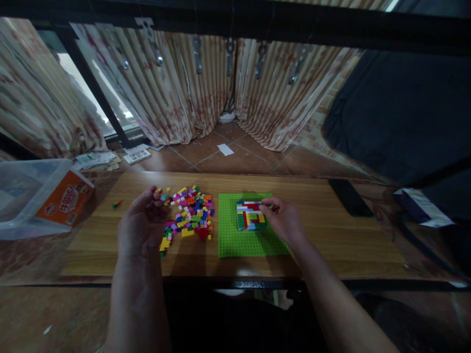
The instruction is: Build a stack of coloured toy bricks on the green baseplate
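A small block of multicoloured toy bricks stands on a green baseplate. At its back right corner is my right hand, thumb and forefinger pinched on a small brick whose shape is mostly hidden by the fingers. My left hand hovers at the left side of a loose pile of bricks, its fingers loosely curled and apart. Nothing shows clearly in that hand, though its palm is partly in shadow. The pile mixes yellow, pink, blue, orange, white and green pieces.
Everything rests on a wooden table. A black phone lies at its right. A small orange and green piece sits at the left. Beyond the left edge stands a clear plastic bin with an orange label. A dark bar crosses overhead.
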Action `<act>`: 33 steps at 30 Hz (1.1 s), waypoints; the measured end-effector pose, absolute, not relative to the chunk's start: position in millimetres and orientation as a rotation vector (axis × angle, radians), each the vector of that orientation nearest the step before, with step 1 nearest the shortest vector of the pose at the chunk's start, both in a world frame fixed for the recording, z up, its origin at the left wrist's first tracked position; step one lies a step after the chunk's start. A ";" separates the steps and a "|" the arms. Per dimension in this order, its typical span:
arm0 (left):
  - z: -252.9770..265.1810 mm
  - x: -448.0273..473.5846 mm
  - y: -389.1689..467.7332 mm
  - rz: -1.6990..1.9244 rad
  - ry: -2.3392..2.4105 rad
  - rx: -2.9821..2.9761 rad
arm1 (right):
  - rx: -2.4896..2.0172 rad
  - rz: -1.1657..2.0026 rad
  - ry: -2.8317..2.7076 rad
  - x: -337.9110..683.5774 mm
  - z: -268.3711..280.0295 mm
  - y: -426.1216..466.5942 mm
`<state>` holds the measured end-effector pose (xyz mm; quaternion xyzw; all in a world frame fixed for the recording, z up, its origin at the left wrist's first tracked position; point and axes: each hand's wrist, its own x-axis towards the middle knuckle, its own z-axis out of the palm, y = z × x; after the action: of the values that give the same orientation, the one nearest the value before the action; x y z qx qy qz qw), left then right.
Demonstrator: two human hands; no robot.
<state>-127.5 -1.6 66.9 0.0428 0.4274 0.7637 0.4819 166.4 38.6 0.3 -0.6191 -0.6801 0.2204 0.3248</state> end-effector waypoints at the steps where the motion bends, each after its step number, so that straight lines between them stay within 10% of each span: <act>1: 66.9 -127.4 -1.8 1.860 1.038 0.104 | -1.646 0.547 -1.774 166.0 -1.9 40.2; 33: 67.4 -135.1 -11.2 1.840 0.977 0.084 | -1.644 0.637 -1.723 159.4 -33.3 44.9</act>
<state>-135.1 -11.2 67.4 0.0347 0.4045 0.7623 0.5040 159.4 44.9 -33.3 -0.6292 -0.6594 0.2438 0.3316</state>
